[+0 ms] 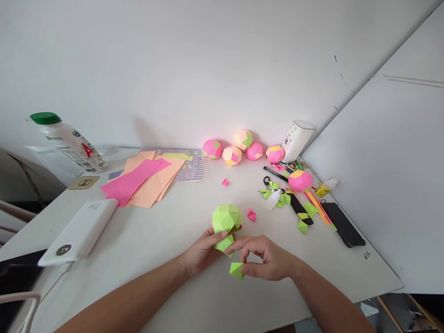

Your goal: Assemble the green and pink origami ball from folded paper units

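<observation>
My left hand point(203, 249) is closed around a light-green faceted paper ball point(227, 217), its thumb on the ball's lower part. At the thumb, a green folded piece point(224, 243) sticks out from the ball's near side. My right hand point(268, 259) pinches a separate green folded paper piece point(236, 270) between thumb and fingers, below the ball. Its index finger reaches out to the piece by my left thumb. Two small pink folded pieces, one near point(251, 214) and one farther off point(225, 182), lie behind the ball on the white table.
Several finished paper balls point(232, 155) stand by the wall. Right: glue bottle point(273, 199), scissors point(266, 181), utility knife point(299, 209), green pieces, yellow bottle point(326, 187), black phone point(342, 224). Left: pink and orange paper sheets point(132, 182), white power bank point(81, 231), green-capped bottle point(71, 143).
</observation>
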Motion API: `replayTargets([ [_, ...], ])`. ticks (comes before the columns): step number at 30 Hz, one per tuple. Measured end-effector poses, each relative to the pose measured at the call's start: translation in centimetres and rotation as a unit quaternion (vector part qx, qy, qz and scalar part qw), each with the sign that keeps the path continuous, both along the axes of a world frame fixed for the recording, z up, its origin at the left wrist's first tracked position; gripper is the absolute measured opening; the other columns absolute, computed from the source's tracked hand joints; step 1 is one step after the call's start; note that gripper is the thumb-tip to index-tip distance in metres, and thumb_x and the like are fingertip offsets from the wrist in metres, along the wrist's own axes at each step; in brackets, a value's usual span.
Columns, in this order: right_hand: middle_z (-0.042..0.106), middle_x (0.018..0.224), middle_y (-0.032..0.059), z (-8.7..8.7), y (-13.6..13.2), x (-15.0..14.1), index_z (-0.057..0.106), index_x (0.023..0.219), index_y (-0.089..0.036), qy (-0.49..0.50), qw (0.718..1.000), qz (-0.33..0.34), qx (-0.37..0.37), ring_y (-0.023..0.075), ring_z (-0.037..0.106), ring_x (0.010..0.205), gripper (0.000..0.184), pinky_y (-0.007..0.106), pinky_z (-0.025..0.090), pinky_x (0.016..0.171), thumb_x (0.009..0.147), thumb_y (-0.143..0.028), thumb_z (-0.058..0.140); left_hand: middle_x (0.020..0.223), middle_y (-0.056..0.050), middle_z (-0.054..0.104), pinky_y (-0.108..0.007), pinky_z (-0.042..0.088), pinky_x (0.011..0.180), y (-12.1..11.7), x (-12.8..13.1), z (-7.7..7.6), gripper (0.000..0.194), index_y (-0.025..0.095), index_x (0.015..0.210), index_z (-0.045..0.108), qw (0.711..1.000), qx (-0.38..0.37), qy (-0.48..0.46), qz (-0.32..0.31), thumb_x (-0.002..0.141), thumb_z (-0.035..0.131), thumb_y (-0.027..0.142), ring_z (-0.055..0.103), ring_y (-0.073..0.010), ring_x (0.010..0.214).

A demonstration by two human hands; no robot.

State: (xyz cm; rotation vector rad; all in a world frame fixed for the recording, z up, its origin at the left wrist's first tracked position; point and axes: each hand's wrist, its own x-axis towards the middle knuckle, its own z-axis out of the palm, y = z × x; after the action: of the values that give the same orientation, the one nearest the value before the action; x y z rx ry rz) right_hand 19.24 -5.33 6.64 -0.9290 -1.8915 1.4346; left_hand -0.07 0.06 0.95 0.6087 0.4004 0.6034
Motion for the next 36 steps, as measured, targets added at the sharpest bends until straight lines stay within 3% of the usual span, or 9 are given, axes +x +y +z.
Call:
replayTargets([
  [4,0.069,0.108,0.0104,-0.1,0.4,0.7,0.059,0.075,-0.019,0.018,0.999,0.009,0.027,0.0220,0.061,0.104,0.007,0.039,0.043,0.093,0.081,-0.021,0.064,0.095,-0.011,0.066,-0.036,0.043,0.083,-0.1,0.0,0.1,0.030,0.012,0.102,0.067,0.999,-0.004,-0.019,-0.031,0.078,0.067,0.030,0.059,-0.0253,0.093],
  [7,0.069,0.090,0.0071,-0.2,0.7,1.3,0.061,0.078,-0.018,0.011,0.998,-0.044,0.032,0.0183,0.063,0.082,0.006,0.033,0.048,0.076,0.081,-0.023,0.063,0.087,-0.009,0.066,-0.034,0.044,0.076,-0.4,0.0,-0.1,0.028,0.012,0.097,0.068,0.999,-0.029,-0.014,-0.039,0.076,0.070,0.031,0.060,-0.0218,0.081],
  [10,0.063,0.074,0.0028,-0.3,0.8,1.3,0.062,0.077,-0.018,-0.011,0.994,-0.095,0.044,0.0149,0.056,0.068,0.007,0.028,0.045,0.065,0.081,-0.023,0.062,0.083,-0.007,0.066,-0.030,0.045,0.072,-0.8,0.0,-0.2,0.031,0.012,0.091,0.069,0.998,-0.054,0.005,-0.038,0.070,0.076,0.033,0.061,-0.0183,0.074],
  [14,0.057,0.067,0.0003,-0.3,0.9,0.9,0.063,0.073,-0.018,-0.021,0.988,-0.133,0.072,0.0135,0.050,0.063,0.007,0.027,0.041,0.060,0.080,-0.018,0.061,0.079,-0.006,0.066,-0.028,0.045,0.068,-1.0,0.1,0.0,0.035,0.012,0.087,0.069,0.997,-0.063,0.015,-0.034,0.065,0.080,0.037,0.061,-0.0166,0.069],
  [21,0.057,0.071,0.0019,-0.8,1.2,0.7,0.065,0.073,-0.019,-0.006,0.983,-0.162,0.081,0.0146,0.049,0.066,0.006,0.029,0.041,0.061,0.079,-0.019,0.064,0.068,-0.006,0.065,-0.028,0.044,0.064,-1.1,0.1,-0.2,0.032,0.011,0.082,0.067,0.996,-0.069,0.027,-0.044,0.069,0.078,0.038,0.060,-0.0172,0.064],
  [24,0.056,0.077,0.0027,-1.0,1.2,0.5,0.065,0.071,-0.019,0.018,0.981,-0.190,0.033,0.0149,0.049,0.069,0.007,0.029,0.041,0.061,0.076,-0.023,0.068,0.068,-0.005,0.065,-0.028,0.044,0.065,-1.1,0.1,-0.4,0.031,0.012,0.083,0.067,0.996,-0.070,0.027,-0.043,0.069,0.078,0.038,0.060,-0.0164,0.064],
  [30,0.054,0.068,-0.0004,-1.3,0.8,0.2,0.065,0.069,-0.017,0.059,0.959,-0.227,-0.160,0.0115,0.047,0.059,0.023,0.026,0.042,0.054,0.073,-0.039,0.072,0.076,-0.006,0.067,-0.027,0.044,0.068,-1.0,0.2,-0.2,0.031,0.012,0.088,0.070,0.997,-0.069,0.008,-0.029,0.069,0.079,0.035,0.059,-0.0146,0.067],
  [36,0.060,0.066,0.0008,-1.5,0.6,-0.7,0.067,0.066,-0.017,0.075,0.935,-0.269,-0.219,0.0126,0.050,0.061,0.028,0.026,0.042,0.054,0.066,-0.043,0.076,0.084,-0.008,0.069,-0.027,0.044,0.069,-0.9,0.3,0.0,0.026,0.013,0.094,0.070,0.997,-0.055,-0.039,-0.026,0.075,0.074,0.031,0.061,-0.0173,0.075],
])
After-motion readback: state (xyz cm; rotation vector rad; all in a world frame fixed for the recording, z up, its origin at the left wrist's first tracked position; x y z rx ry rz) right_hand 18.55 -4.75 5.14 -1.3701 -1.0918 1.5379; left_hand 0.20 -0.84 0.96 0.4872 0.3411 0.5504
